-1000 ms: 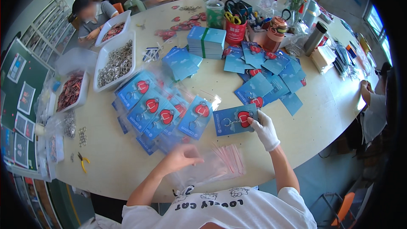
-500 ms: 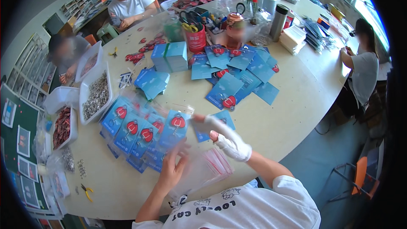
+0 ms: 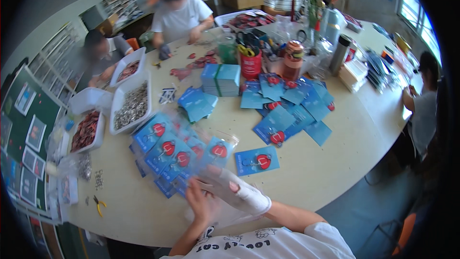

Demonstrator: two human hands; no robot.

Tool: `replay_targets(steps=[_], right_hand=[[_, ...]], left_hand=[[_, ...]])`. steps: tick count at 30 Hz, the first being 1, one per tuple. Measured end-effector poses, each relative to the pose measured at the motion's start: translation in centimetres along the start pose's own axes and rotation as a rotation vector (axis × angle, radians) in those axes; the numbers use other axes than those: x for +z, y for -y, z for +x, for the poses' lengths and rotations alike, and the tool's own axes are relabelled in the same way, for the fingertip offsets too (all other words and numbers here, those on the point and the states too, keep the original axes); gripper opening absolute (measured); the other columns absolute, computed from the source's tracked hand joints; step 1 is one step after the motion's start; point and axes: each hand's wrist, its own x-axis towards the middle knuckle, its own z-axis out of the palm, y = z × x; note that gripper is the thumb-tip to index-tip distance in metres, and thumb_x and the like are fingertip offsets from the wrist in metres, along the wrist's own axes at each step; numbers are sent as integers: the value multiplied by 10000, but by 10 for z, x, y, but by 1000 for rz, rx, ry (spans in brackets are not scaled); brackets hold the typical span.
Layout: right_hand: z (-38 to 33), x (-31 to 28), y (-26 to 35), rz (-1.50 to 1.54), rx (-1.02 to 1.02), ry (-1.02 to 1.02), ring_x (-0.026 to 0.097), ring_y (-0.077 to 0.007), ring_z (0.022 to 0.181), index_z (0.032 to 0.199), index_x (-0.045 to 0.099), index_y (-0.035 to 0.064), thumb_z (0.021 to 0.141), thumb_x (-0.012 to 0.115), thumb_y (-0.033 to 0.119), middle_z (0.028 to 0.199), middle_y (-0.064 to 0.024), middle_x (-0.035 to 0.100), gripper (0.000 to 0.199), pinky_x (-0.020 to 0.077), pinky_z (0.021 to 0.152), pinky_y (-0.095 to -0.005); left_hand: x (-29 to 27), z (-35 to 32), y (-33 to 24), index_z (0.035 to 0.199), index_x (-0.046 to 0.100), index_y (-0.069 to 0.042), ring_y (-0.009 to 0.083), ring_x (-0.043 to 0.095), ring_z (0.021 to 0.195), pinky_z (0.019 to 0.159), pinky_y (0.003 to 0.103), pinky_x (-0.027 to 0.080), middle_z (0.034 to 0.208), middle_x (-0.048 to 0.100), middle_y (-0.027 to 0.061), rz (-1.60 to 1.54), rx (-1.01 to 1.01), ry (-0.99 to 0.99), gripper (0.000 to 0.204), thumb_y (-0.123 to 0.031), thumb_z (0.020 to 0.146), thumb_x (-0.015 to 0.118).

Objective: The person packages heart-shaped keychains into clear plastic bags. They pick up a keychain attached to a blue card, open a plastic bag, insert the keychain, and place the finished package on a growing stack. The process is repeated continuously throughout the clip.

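My left hand (image 3: 200,204) and my right hand (image 3: 239,193), in a white fingertip-less glove, meet over a stack of clear zip bags (image 3: 230,217) at the table's near edge. The right fingers reach out leftward, apart from the thumb. Motion smears the left fingers, and whether they hold a bag cannot be made out. Just beyond lies a pile of bagged blue cards (image 3: 165,151) with red heart-like keychains. One unbagged blue card (image 3: 249,162) with a red keychain (image 3: 263,161) lies flat to the right of that pile.
Loose blue cards (image 3: 294,115) and a banded card stack (image 3: 220,79) lie farther back. White bins hold metal rings (image 3: 132,106) and red pieces (image 3: 86,131). Yellow-handled pliers (image 3: 99,206) lie at left. A red pen holder (image 3: 251,64) stands at the back. Other people sit around the table.
My right hand has moved down and left to my left hand. It no longer covers the unbagged card, now turned sideways with its keychain showing. The view has shifted.
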Motion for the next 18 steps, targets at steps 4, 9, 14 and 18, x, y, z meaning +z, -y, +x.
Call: replay_targets(steps=[4,9,14,18], right_hand=[[3,3,-11,-153,13,148,148,-297,1434,1499,145,61,964,431,480,1554,-140,152,738,56,1158,-408],[9,-9,-19,156,-36,95,134,-284,1439,1504,144,84,953,449,481,1560,-111,124,745,30,1162,-434],[8,6,-23,17,108,-75,115,-277,1441,1499,151,66,922,507,495,1561,-113,119,803,34,1164,-417],[10,6,-41,-88,27,-68,92,-265,1445,1499,144,63,916,531,487,1567,-100,101,818,38,1162,-408]], left_hand=[[-24,20,-12,818,509,-76,55,480,664,584,218,384,719,503,-20,198,242,-93,386,-363,1027,359],[-27,0,2,1076,586,2,92,547,814,742,257,444,865,600,19,22,183,200,273,-229,1003,461],[-27,-3,26,1066,577,24,121,576,838,739,281,451,894,627,66,166,180,64,214,-144,990,468],[-19,9,12,972,579,17,138,588,825,717,290,445,881,635,88,290,326,-112,229,-186,994,476]])
